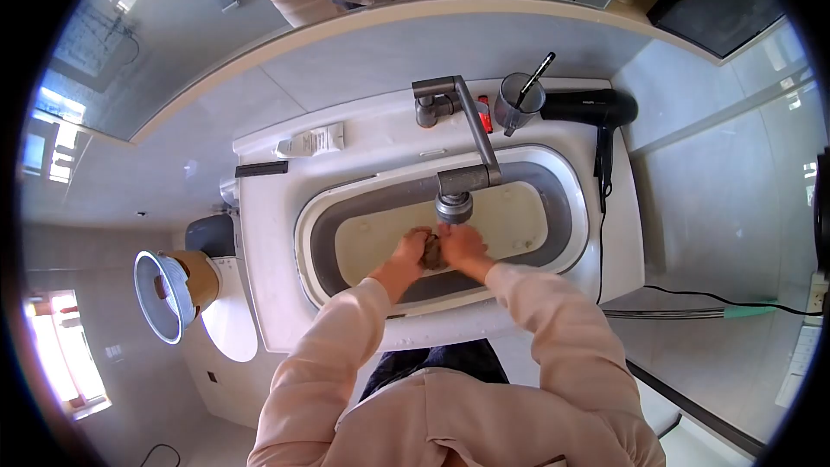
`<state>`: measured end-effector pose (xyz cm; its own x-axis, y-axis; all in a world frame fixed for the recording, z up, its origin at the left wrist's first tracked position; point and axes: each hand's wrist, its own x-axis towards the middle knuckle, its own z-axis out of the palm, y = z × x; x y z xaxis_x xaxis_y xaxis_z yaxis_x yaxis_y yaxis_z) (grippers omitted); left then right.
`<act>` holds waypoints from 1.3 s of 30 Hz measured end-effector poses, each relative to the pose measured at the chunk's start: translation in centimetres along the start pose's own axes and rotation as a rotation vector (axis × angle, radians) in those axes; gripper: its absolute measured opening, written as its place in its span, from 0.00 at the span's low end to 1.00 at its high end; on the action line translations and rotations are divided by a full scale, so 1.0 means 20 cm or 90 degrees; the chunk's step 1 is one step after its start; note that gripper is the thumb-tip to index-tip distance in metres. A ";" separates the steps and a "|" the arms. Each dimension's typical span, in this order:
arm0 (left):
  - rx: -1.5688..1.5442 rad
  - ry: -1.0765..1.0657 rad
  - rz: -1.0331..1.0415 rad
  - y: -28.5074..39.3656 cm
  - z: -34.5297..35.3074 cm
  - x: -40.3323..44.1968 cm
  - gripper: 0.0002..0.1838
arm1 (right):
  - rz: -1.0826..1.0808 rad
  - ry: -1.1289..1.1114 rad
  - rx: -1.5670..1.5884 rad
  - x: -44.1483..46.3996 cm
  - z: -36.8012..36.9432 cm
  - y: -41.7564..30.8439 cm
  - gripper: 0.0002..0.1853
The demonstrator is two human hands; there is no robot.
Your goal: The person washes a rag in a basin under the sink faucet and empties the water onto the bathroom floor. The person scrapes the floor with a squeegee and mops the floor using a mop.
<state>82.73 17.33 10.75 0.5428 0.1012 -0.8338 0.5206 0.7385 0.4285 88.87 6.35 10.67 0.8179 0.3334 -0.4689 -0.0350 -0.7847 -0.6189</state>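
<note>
A small, crumpled-looking brown item (431, 252) is between the two hands, low over the oval basin (571, 246) and just below the mouth of the grey faucet (468, 179). The left hand (410, 251) is closed on it. The right hand (462, 245) is right beside it with its fingers bent; whether those fingers grip it or only touch it cannot be told. The two hands are close together, and both pink sleeves (346, 316) reach in from below. The basin has a grey inner wall and a pale bottom, and sits in the white desk (277, 251).

Behind the basin, left of the faucet's base, a white tube (313, 141) lies near a flat black strip (262, 169). On the faucet's other side are a small red item (484, 114) and a clear grey cup (510, 91) with a black pen-like stick (538, 76) leaning in it. A black hair dryer (596, 107) lies beside the cup, its handle pointing toward the person. A long mirror (216, 52) curves across the wall above.
</note>
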 end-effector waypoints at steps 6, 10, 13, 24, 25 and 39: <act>1.012 0.167 0.444 0.18 -0.03 -0.15 0.31 | 0.041 -0.180 -0.307 -0.06 -0.15 -0.02 0.23; 1.320 0.002 0.495 0.19 -0.04 -0.13 0.35 | 0.131 -0.258 -0.260 0.07 -0.13 0.01 0.24; 1.269 -0.052 0.461 0.18 -0.03 -0.13 0.32 | 0.028 -0.244 -0.151 -0.03 -0.10 -0.09 0.20; 0.943 0.167 0.284 0.13 -0.10 0.05 0.26 | 0.050 -0.190 -0.297 -0.04 -0.11 -0.01 0.31; 0.944 0.169 0.284 0.07 -0.13 0.13 0.26 | 0.067 -0.196 -0.266 -0.02 -0.08 0.02 0.31; -0.151 -0.141 -0.113 0.01 -0.11 0.15 0.17 | -0.045 -0.054 0.182 -0.25 0.01 -0.27 0.21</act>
<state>83.10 19.20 7.55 0.6009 -0.1701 -0.7810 0.4666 0.8680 0.1699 84.79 9.03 16.31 0.7734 0.4340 -0.4621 -0.1499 -0.5830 -0.7985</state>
